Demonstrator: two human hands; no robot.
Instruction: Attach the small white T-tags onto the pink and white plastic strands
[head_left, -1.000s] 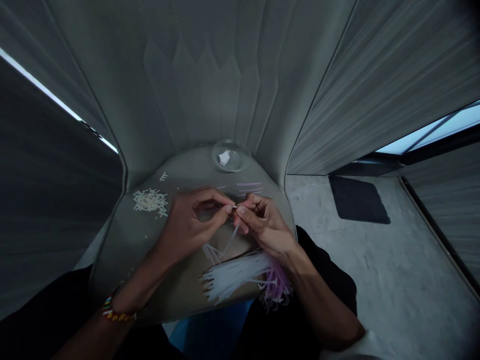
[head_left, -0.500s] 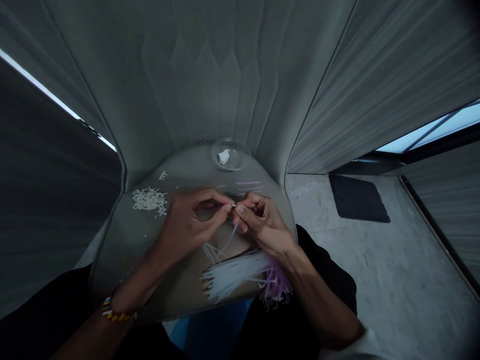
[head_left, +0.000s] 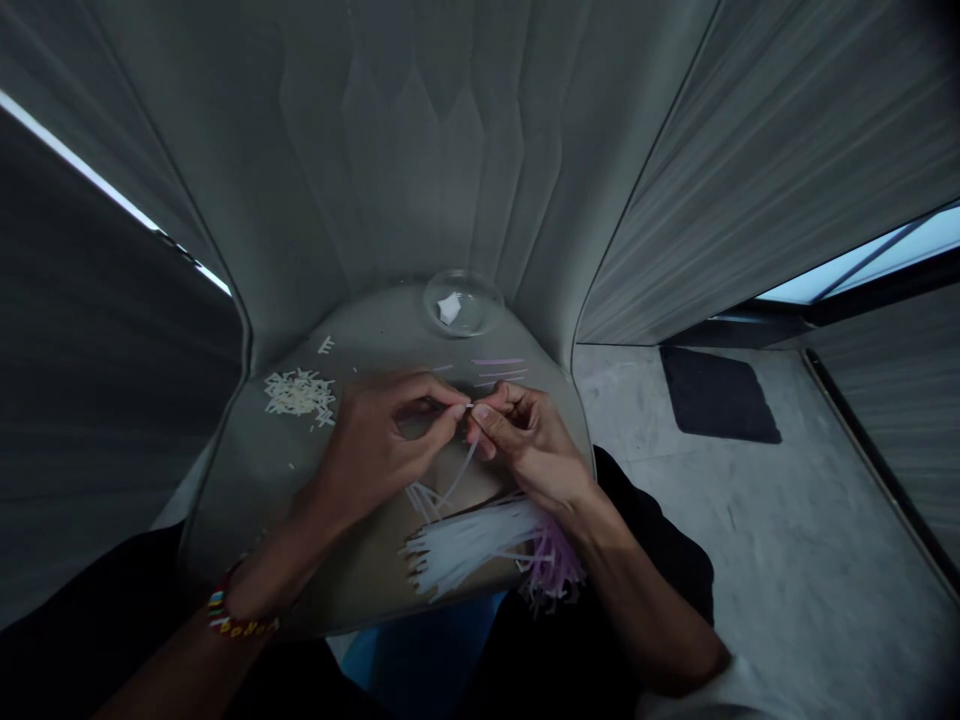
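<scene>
Over the grey chair seat [head_left: 247, 470], my left hand [head_left: 394, 425] and my right hand [head_left: 525, 430] meet at the fingertips. Both pinch a thin white strip [head_left: 466, 460], whose loose end hangs below toward a few other pale strips. A bundle of white strips [head_left: 469, 545] lies at the seat's near edge, with purple strips [head_left: 553, 565] beside it under my right wrist. Several short cream pieces [head_left: 298, 393] form a pile left of my left hand. Beyond my right hand lie thin purple strips [head_left: 499, 361].
A clear round dish [head_left: 480, 312] holding a small white folded piece [head_left: 449, 308] sits at the back of the seat. The padded backrest [head_left: 420, 150] rises behind it. A dark mat [head_left: 720, 395] lies on the floor at right.
Both hands stay nearly in place, still pinching the strip between the fingertips. The view has shifted very slightly.
</scene>
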